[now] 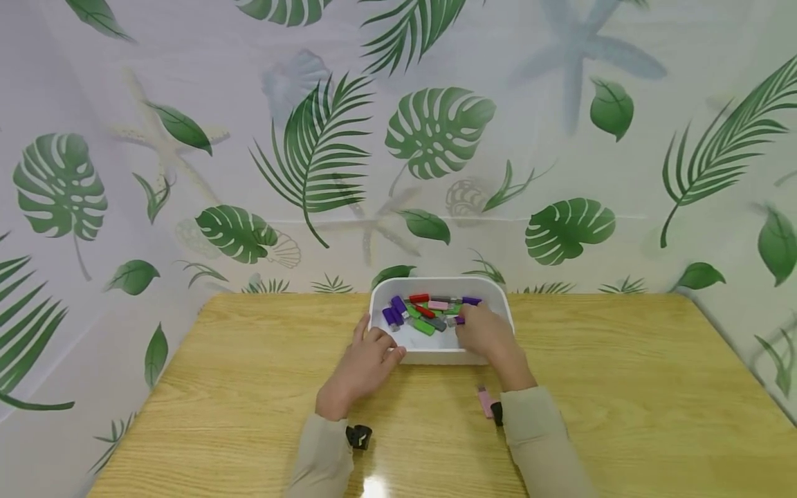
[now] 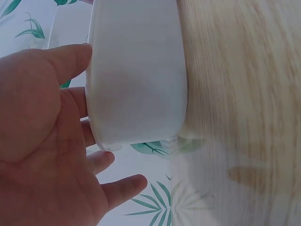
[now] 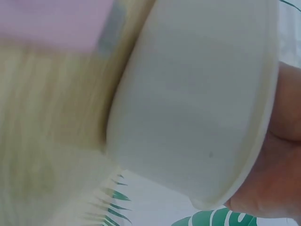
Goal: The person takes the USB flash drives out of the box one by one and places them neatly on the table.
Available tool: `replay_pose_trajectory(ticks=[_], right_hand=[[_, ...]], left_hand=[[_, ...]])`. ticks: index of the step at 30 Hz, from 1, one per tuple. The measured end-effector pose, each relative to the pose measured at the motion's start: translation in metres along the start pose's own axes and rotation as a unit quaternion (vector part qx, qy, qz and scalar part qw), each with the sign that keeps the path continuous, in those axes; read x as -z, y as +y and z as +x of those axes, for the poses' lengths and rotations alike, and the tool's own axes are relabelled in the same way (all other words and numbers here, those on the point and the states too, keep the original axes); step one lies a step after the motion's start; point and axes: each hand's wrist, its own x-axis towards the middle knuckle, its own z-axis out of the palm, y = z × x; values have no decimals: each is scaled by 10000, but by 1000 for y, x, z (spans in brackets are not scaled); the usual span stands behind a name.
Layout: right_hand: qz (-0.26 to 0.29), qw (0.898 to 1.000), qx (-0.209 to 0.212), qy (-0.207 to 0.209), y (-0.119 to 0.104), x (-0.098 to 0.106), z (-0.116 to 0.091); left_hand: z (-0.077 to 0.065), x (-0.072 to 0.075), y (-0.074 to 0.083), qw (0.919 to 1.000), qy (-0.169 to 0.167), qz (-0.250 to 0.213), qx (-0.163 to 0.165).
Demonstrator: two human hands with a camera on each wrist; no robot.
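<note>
A white plastic box (image 1: 429,357) holds several USB flash drives: purple (image 1: 390,317), green (image 1: 423,326), red (image 1: 420,298), grey (image 1: 438,323) and pink (image 1: 438,305). My left hand (image 1: 367,360) rests at its front left corner, thumb at the front rim; in the left wrist view the little finger (image 2: 126,186) sticks out past the box. My right hand (image 1: 487,333) reaches over the front rim into the right part of the box, beside a purple flash drive (image 1: 459,320). Its fingertips are hidden, so whether it pinches one does not show.
A pink flash drive (image 1: 486,402) lies on the wooden table (image 1: 249,387) in front of the box, close to the right wrist. Behind the box hangs a leaf-patterned cloth (image 1: 436,242). Black wrist mounts (image 1: 359,436) sit at the sleeves.
</note>
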Motion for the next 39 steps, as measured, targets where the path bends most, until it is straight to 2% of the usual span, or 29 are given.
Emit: replay_pose_trajectory(ticks=[3, 8, 18, 31, 39], right_hand=[[-215, 9996, -76, -186, 0, 4, 4], [-559, 9974, 43, -462, 3, 0, 11], [-542, 9983, -102, -162, 9, -13, 18], [-511, 9987, -49, -70, 11, -11, 21], [-423, 9988, -153, -209, 11, -10, 20]], left_hand=[[1, 0, -1, 10000, 20, 18, -63], [1, -2, -3, 10000, 36, 78, -48], [-4, -2, -1, 9996, -86, -28, 264], [0, 2, 2, 9997, -52, -31, 223], [0, 2, 1, 9996, -75, -17, 283]])
